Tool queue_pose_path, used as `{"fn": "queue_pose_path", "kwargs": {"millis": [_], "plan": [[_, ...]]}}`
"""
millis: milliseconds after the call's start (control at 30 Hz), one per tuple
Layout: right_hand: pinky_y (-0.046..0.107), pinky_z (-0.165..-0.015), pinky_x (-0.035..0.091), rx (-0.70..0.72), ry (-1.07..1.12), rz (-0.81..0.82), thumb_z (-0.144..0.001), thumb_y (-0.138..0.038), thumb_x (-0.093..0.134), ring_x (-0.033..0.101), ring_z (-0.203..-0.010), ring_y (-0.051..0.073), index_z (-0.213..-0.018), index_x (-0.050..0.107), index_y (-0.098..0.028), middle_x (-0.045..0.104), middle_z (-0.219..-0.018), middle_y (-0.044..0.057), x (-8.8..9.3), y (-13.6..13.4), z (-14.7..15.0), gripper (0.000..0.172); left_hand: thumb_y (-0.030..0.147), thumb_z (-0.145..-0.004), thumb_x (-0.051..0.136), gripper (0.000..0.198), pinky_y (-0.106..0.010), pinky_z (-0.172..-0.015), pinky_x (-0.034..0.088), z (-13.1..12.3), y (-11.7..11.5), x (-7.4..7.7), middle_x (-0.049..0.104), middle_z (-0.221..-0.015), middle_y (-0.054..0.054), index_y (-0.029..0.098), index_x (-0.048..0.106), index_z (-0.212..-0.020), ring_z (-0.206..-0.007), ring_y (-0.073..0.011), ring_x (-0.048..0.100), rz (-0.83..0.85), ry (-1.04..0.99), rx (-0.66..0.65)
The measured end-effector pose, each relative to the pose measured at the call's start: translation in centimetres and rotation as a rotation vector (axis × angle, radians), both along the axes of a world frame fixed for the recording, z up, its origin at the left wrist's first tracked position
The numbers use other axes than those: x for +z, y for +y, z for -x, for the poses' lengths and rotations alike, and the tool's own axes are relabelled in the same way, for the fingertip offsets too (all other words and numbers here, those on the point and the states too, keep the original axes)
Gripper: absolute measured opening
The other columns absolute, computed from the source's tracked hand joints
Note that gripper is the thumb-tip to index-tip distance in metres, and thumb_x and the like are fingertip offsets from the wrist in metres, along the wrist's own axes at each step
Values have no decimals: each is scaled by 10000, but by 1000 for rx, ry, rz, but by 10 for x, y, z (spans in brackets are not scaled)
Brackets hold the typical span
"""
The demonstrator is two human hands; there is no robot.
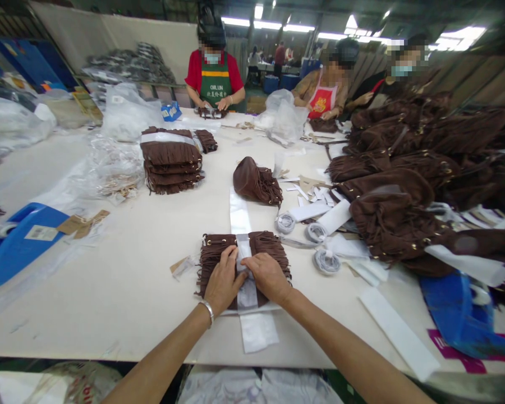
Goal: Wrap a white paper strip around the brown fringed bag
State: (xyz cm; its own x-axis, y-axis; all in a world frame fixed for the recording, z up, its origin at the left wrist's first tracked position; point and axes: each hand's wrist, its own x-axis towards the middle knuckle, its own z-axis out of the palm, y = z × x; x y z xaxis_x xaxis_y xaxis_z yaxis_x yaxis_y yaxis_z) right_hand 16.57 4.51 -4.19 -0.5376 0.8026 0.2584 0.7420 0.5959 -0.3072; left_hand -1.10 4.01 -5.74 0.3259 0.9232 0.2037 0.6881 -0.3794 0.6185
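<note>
A folded dark brown fringed bag (212, 261) lies flat on the table in front of me. Across its middle runs a greyish translucent strip (247, 294), and a white paper strip (258, 332) sticks out beneath the bag at front and back. My left hand (223, 282) rests on the bag with its fingers stretched along the strip's left side. From the right, my right hand (269, 276) has its fingers bent and closed at the strip, thumb side toward the left hand. Its fingertips are partly hidden. Just beyond sits another brown fringed bag (255, 180).
At left are a stack of banded brown bags (172, 160) and a blue tape dispenser (25, 241). Coiled grey straps (326, 261), white paper strips (398, 331) and a large pile of brown bags (399, 213) lie right, near another blue dispenser (458, 314). Co-workers work across the table.
</note>
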Motion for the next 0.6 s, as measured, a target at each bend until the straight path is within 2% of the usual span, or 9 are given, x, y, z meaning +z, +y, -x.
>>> {"fn": "queue_pose_path", "kwargs": {"millis": [100, 167, 267, 400, 500, 600], "plan": [[320, -857, 380, 4, -20, 15, -889, -73, 541, 564, -914, 200, -1096, 580, -199, 668, -929, 49, 2, -1, -1, 245, 299, -924, 543, 647, -439, -1053, 447, -2, -2, 2, 278, -1524, -138, 234, 219, -1481, -1278, -261, 494, -17, -28, 30], [319, -854, 378, 9, -53, 20, -891, -73, 539, 572, -913, 197, -1083, 579, -195, 669, -923, 49, 4, -1, -2, 231, 275, -921, 541, 596, -432, -1037, 461, -2, -3, 4, 283, -1517, -124, 249, 271, -1452, -1248, -252, 519, -31, -46, 24], [321, -850, 377, 10, -85, 19, -896, -80, 539, 577, -902, 199, -1065, 575, -184, 671, -917, 51, 7, -3, -2, 201, 265, -924, 532, 410, -427, -1020, 474, -2, -5, 7, 328, -1474, -99, 245, 425, -1319, -1195, -236, 547, -41, -46, 3], [327, -844, 377, 32, -99, 13, -919, -113, 525, 583, -888, 200, -1059, 569, -181, 673, -902, 49, 8, -3, -2, 162, 290, -943, 498, 138, -424, -981, 495, -2, -1, 7, 378, -1422, -88, 215, 573, -1032, -1018, -197, 609, -40, 10, -14], [323, -828, 379, 35, -116, 3, -940, -144, 504, 592, -853, 192, -1010, 571, -180, 672, -859, 43, 8, -1, -2, 103, 295, -958, 456, 172, -410, -978, 498, -2, 2, 6, 413, -1403, -94, 198, 588, -908, -1011, -194, 609, -55, 45, -26], [314, -805, 389, 21, -148, -12, -936, -161, 513, 608, -830, 185, -990, 572, -183, 680, -842, 37, 12, -8, -3, 83, 308, -955, 432, 219, -410, -965, 511, -2, -4, 5, 458, -1377, -91, 206, 606, -871, -1031, -209, 614, -81, 58, -63]]}}
